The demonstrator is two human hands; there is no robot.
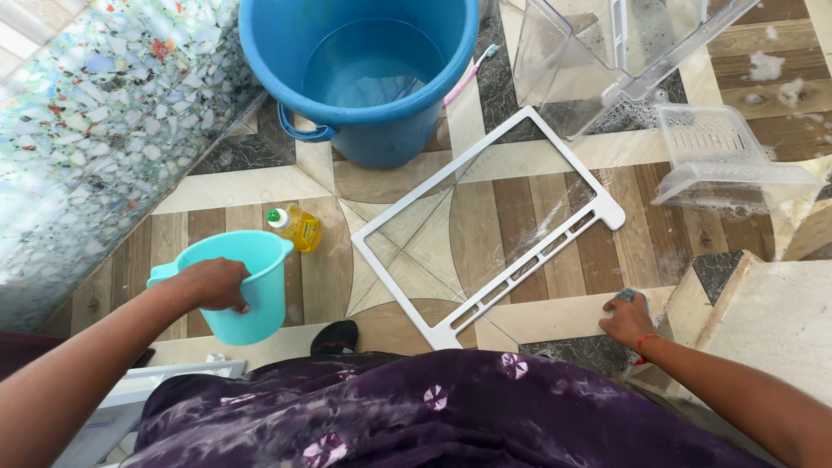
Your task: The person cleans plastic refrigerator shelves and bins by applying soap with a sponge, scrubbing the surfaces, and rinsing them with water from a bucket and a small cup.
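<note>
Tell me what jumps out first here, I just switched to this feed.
The big blue bucket of water stands at top centre on the tiled floor, with a white-framed glass shelf lying flat just below it. The left hand grips the rim of a turquoise jug at lower left, beside a small yellow bottle. The right hand presses a sponge to the floor; soapy clear plastic trays sit at upper right.

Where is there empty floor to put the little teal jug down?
Bare tiles lie between the teal jug, yellow bottle and glass shelf; more lie left of the blue bucket. Upper right is crowded with soapy clear bins.
</note>
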